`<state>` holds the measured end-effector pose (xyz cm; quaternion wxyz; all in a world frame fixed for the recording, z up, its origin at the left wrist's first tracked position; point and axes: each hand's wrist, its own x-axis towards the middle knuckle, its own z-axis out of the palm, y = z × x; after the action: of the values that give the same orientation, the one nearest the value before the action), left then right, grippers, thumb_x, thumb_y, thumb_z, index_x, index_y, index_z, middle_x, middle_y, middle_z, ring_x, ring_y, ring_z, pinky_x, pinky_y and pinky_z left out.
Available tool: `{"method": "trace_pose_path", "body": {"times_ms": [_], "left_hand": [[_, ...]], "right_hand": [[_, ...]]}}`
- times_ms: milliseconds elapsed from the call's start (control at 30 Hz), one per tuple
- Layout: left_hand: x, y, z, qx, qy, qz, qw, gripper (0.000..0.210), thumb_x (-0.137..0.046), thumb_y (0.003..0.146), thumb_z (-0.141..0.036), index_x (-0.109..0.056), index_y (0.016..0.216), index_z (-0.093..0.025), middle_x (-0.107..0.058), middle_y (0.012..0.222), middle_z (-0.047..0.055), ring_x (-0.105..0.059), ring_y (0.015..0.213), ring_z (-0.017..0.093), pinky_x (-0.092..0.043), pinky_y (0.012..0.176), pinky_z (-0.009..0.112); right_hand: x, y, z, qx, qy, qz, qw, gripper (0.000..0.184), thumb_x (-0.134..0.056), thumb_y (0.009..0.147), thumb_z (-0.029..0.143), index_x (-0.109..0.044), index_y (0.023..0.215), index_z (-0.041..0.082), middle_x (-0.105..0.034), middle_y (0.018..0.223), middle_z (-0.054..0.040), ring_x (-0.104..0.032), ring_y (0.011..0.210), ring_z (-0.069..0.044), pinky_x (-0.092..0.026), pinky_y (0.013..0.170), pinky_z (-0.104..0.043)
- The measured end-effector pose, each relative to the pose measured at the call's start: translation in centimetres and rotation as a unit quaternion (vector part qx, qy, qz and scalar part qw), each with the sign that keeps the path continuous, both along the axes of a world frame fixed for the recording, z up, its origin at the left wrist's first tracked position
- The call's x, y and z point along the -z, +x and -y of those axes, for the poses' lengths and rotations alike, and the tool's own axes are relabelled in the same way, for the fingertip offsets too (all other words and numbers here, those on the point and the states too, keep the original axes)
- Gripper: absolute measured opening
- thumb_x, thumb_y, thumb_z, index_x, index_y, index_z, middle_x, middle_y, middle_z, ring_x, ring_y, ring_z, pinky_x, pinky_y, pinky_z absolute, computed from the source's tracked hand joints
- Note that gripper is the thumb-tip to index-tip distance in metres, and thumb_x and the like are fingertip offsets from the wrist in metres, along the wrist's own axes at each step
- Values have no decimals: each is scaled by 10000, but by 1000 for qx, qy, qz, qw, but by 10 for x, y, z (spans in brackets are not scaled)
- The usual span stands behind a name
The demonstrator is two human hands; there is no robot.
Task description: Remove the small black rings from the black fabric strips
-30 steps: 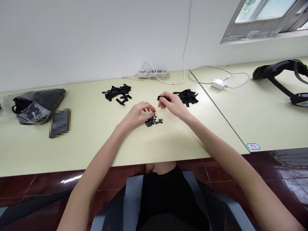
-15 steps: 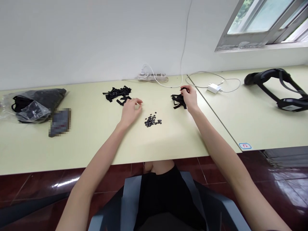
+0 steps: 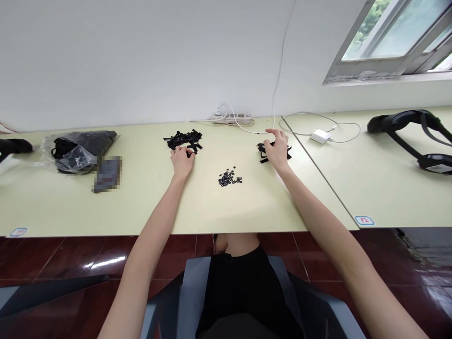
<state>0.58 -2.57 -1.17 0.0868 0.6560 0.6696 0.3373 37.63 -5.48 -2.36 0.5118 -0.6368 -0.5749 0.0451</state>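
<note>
Left hand: it (image 3: 182,162) sits low at the near edge of a strip pile, fingers curled narrow with tips down; whether they grip a strip I cannot tell.
Right hand: it (image 3: 278,149) covers part of another pile, thumb and forefinger spread wide apart.
Pale table: it (image 3: 88,212) stretches under both hands.
Black headset: it (image 3: 409,117) lies well apart from the right hand, out to its right.
Plastic bag: it (image 3: 81,150), with dark contents, is left of the left hand.
Left strip pile: black pieces (image 3: 181,138) gather just beyond the left hand's fingers.
Right strip pile: black pieces (image 3: 261,149) show on either side of the right hand.
Power strip: it (image 3: 233,118) rests beyond and between the hands.
White adapter: it (image 3: 320,136) is to the right of the right hand.
Small black rings: they (image 3: 226,178) lie loosely heaped between the hands, nearer the body than either.
</note>
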Motion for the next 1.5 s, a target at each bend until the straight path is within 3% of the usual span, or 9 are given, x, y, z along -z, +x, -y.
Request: {"method": "trace_pose_path", "body": {"times_ms": [233,400,567,700,833,933,1100,1333,1500], "left_hand": [[-11,3,3,15,24,12,1000,55,-663,995,-245,-679,942,-238,-700,1299,172,-558,1334,406,-429,1164,542],[-24,9,8,91,91,140,982,112,-664,977,-343,-690,1007,-238,-795,1124,79,-691,1093,270,-504,982,395],[-24,22,7,150,109,245,952,238,-761,915,-447,-708,995,-229,-807,1060,64,-753,1027,237,-529,849,319],[-16,37,9,197,61,336,919,367,-846,878,-540,-703,1011,-230,-786,896,47,-761,909,234,-545,779,320],[-14,55,25,306,-2,361,881,432,-908,878,-584,-705,1024,-232,-790,886,39,-800,968,251,-585,827,334],[-16,66,38,365,-30,356,860,417,-911,907,-581,-719,1020,-228,-796,924,38,-802,956,234,-602,884,352],[-19,72,46,376,-20,362,853,421,-917,908,-589,-734,1012,-225,-783,994,45,-805,976,229,-618,903,356],[-21,78,53,346,27,351,870,359,-881,959,-548,-736,990,-222,-787,982,49,-806,949,218,-637,898,347],[-23,78,53,352,-8,393,849,451,-894,938,-626,-691,1022,-232,-821,995,65,-834,1041,260,-671,894,375]], "right_hand": [[-11,-24,13,-51,20,29,998,373,-528,951,153,-713,1262,245,-713,1372,-151,-588,1329,-358,-450,1216,-559],[-18,-36,21,-91,36,19,995,319,-515,951,132,-711,1176,245,-750,1308,-138,-619,1294,-338,-479,1182,-529],[-23,-52,33,-180,47,37,982,251,-513,989,135,-701,1119,241,-762,1216,-128,-655,1229,-321,-523,1118,-506],[-26,-69,48,-260,54,72,961,241,-512,1034,138,-688,1158,245,-754,1220,-119,-684,1195,-306,-547,1089,-500],[-30,-85,62,-313,48,63,946,292,-603,1095,263,-638,1385,280,-733,1276,-104,-712,1143,-280,-596,1012,-465],[-31,-89,66,-329,48,37,943,221,-667,1095,347,-648,1306,285,-735,1217,-85,-723,1071,-259,-621,932,-434],[-30,-88,66,-314,57,-13,948,84,-639,1096,340,-635,1082,258,-750,1031,-43,-713,869,-200,-608,762,-351],[-25,-89,75,-278,131,205,929,161,-558,1168,288,-690,1093,233,-804,1004,-66,-719,837,-205,-547,729,-361],[-20,-79,63,-312,151,237,908,226,-507,1211,265,-694,1088,235,-791,1018,-92,-743,923,-234,-593,811,-382]]}}
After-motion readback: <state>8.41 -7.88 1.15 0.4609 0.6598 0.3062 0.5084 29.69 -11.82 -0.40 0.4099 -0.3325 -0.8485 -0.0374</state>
